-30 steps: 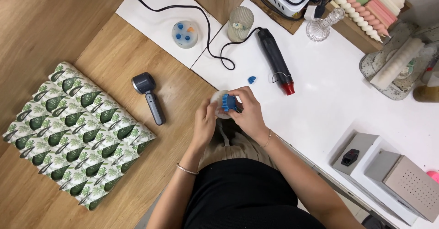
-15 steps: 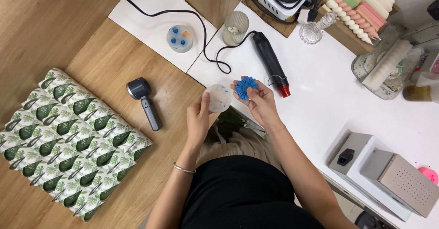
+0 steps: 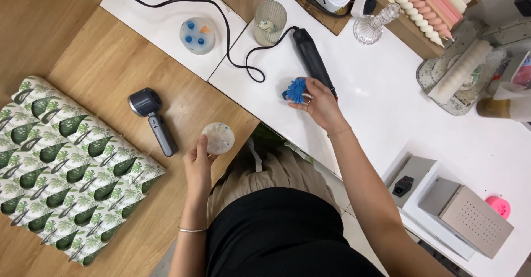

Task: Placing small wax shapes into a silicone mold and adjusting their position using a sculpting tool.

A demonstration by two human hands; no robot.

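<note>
My left hand (image 3: 198,166) holds a round translucent white mould (image 3: 218,138) over the wooden table's front edge. My right hand (image 3: 319,103) is stretched over the white tabletop and grips a small blue flower-shaped piece (image 3: 295,90) in its fingertips, right beside the black heat gun (image 3: 312,60). The two hands are well apart.
A grey handheld tool (image 3: 151,116) lies left of the mould, next to a leaf-patterned cloth (image 3: 61,166). Farther back stand a round mould with blue spots (image 3: 197,35), a ribbed glass cup (image 3: 270,21), a black cable (image 3: 221,30), a glass bottle (image 3: 375,26), twisted candles (image 3: 428,6) and grey boxes (image 3: 462,213).
My hands have separated: the right one carried the blue piece up and right toward the heat gun, while the left one drew the white mould down and left.
</note>
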